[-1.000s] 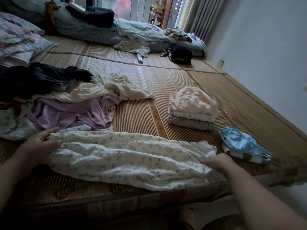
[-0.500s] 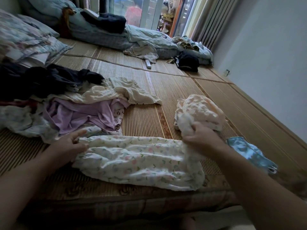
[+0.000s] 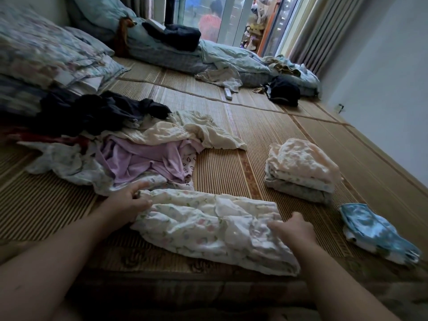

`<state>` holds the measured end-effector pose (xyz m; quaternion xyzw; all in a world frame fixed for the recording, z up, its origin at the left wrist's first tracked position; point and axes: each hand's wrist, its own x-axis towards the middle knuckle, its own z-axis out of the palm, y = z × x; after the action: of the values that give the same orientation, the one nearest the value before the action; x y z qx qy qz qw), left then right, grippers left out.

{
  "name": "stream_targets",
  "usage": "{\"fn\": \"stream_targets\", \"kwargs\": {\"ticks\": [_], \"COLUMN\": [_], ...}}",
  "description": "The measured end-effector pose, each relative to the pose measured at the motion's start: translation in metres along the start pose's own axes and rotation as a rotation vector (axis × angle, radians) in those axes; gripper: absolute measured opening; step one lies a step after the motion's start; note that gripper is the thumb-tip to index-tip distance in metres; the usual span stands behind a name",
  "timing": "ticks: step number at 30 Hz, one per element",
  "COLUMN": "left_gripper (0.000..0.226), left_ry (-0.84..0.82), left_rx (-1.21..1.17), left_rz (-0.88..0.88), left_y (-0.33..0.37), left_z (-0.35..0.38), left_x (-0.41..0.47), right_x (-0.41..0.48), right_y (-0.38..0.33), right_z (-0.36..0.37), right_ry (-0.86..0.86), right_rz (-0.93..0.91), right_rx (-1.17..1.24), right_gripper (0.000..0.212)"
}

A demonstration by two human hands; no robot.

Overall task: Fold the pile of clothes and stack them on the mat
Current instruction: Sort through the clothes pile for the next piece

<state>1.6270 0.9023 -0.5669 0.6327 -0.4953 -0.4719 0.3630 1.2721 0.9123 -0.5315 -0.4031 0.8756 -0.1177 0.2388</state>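
Where the woven straw mat (image 3: pixel 220 172) runs off to the left, big flowery pillows (image 3: pixel 46 56) sit at the back. A messy pile of unfolded clothes (image 3: pixel 139 149) lies in front of them. Dark cloth is at the far side of the pile, with a cream crinkly piece and a soft purple top nearer.

Just in front of the pile, the left hand (image 3: pixel 128 203) holds the left end of a long white cloth with little flowers (image 3: pixel 203 228). Its fingers are curled and pinch the edge of the cloth. The white cloth lies on the mat near the front edge, folded into a long strip.

The right hand (image 3: pixel 293 229) rests on the right end of the strip. It is blurry and seen from the back, so I cannot tell if its fingers are spread or pinching.

Farther right and a bit back, a neat stack of folded clothes (image 3: pixel 301 172) sits on the mat, peach on top and grey at the bottom. Near the right side lies a small blue and white folded cloth (image 3: pixel 375 232), apart from the stack.
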Motion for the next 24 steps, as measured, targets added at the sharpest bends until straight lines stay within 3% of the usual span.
{"fn": "stream_targets", "kwargs": {"ticks": [3, 5, 12, 15, 17, 21, 24], "left_gripper": [0.076, 0.078, 0.068, 0.072, 0.074, 0.065, 0.014], "left_ry": [-0.013, -0.015, -0.118, -0.150, -0.149, -0.162, -0.165], "left_rx": [-0.002, -0.044, -0.099, -0.050, -0.031, -0.038, -0.079], "left_rz": [-0.029, -0.058, -0.097, -0.099, -0.099, -0.094, -0.052], "left_y": [0.000, -0.002, 0.005, 0.002, -0.002, -0.001, 0.006], "left_z": [0.000, 0.003, 0.035, 0.038, 0.038, 0.037, 0.038], "left_x": [0.001, 0.005, 0.004, 0.006, 0.011, 0.009, 0.002], "right_x": [0.007, 0.013, 0.011, -0.024, -0.054, -0.109, -0.126], "right_y": [0.011, 0.009, -0.034, -0.072, -0.095, -0.125, -0.128], "right_z": [0.000, -0.008, -0.057, -0.059, -0.046, 0.003, 0.046], "right_ry": [-0.188, -0.185, 0.151, 0.192, 0.123, -0.276, -0.480], "right_rz": [0.068, -0.010, -0.439, -0.662, -0.761, -0.787, -0.856], "right_rx": [0.042, 0.031, -0.177, -0.254, -0.249, -0.057, -0.157], "right_gripper": [0.040, 0.026, 0.015, 0.012, 0.014, 0.012, 0.023]}}
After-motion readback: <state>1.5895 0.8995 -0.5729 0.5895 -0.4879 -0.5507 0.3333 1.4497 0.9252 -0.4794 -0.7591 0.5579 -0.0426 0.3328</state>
